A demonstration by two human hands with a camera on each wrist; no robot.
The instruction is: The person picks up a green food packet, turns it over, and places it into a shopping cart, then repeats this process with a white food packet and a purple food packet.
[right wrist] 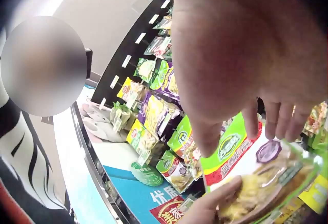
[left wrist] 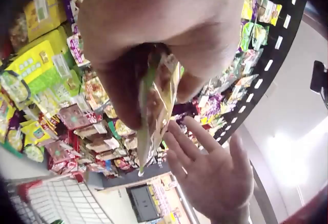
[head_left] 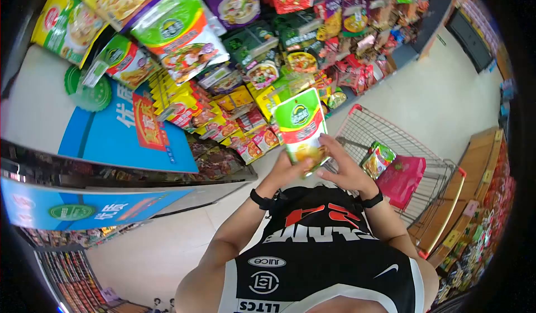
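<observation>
head view: we list a green and red seasoning packet (head_left: 302, 130) held upright in front of the chest, between the shelf of hanging packets (head_left: 234, 62) and the shopping cart (head_left: 391, 145). the left hand (head_left: 287, 171) grips the packet's lower left edge, thumb on its face. the right hand (head_left: 347, 168) lies against the lower right edge, fingers reaching along the packet's side. we note black wristbands on both wrists. the cart's basket holds a second green packet (head_left: 378, 158) beside a pink bag (head_left: 403, 178), near the basket's front wall. a blue shelf sign (head_left: 120, 126) sits left of the yellow packets. a wooden display (head_left: 474, 168) stands at the right edge.

left wrist view: we see the left hand (left wrist: 164, 34) close up, fingers curled round the packet (left wrist: 156, 106), which shows edge-on and hangs down from the grip. the right hand (left wrist: 215, 175) is below it, palm showing, fingers spread and straight, just apart from the packet's lower tip. cart wire (left wrist: 56, 201) fills the lower left corner.

right wrist view: we see the right hand (right wrist: 256, 65) above the packet (right wrist: 256, 173), its fingertips (right wrist: 279, 124) resting on the packet's upper face, loosely bent. the left thumb (right wrist: 218, 196) presses the packet's lower edge. rows of packets (right wrist: 154, 106) hang on the dark shelf behind.
</observation>
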